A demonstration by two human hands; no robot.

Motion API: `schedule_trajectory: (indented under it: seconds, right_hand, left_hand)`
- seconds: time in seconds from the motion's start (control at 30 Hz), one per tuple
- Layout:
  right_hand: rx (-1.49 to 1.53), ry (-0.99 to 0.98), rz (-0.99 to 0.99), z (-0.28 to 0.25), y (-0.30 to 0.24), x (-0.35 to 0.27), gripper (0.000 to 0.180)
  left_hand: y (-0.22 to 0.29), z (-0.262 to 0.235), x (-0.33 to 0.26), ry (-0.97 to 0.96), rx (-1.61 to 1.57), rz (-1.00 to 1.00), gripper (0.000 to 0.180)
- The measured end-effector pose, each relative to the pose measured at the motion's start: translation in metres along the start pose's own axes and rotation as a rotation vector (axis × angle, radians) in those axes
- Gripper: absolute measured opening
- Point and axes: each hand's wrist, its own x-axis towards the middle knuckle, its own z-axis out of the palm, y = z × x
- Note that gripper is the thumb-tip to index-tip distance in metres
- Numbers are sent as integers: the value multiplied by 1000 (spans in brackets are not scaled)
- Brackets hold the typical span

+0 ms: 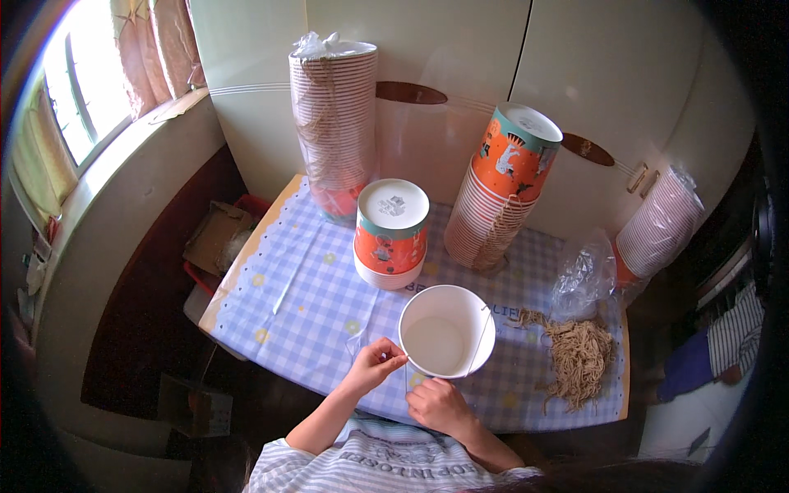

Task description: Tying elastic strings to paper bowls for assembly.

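Note:
In front of me a white-lined paper bucket (445, 330) stands upright on the table, its mouth toward me. A thin cord (479, 338) runs from a spot at its right rim down across the opening toward my right hand. My left hand (376, 366) pinches at the bucket's near-left rim, where a length of cord hangs down between my two hands. Below the near rim my right hand (440, 406) is closed around the cord. At the right lies a tangled heap of tan cords (580, 361). Just behind the bucket, a short stack of upside-down orange buckets (391, 238) rests on the cloth.
A tall wrapped bucket stack (333, 123) stands back left, another orange-topped stack (497, 197) back centre. A wrapped stack (660, 226) and a clear plastic bag (585, 275) sit at the right. The checked tablecloth (316, 308) covers the table; cabinet doors (444, 49) rise behind.

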Motion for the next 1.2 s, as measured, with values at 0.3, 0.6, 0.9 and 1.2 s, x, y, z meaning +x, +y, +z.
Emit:
schedule_trajectory:
  seconds: [0.3,0.6,0.9,1.2]
  right_hand:
    - [-42,79,77,-11,-5,-7,15]
    - [-184,211,347,-39,9,-20,35]
    - [2,497,393,-49,25,-23,13]
    - [772,545,589,-41,49,-29,19]
  left_hand:
    - [1,-9,2,29,118,124,11]
    - [17,-13,-5,198,391,301,15]
    - [34,-10,-11,269,504,497,30]
    - [37,-28,-9,143,270,403,37]
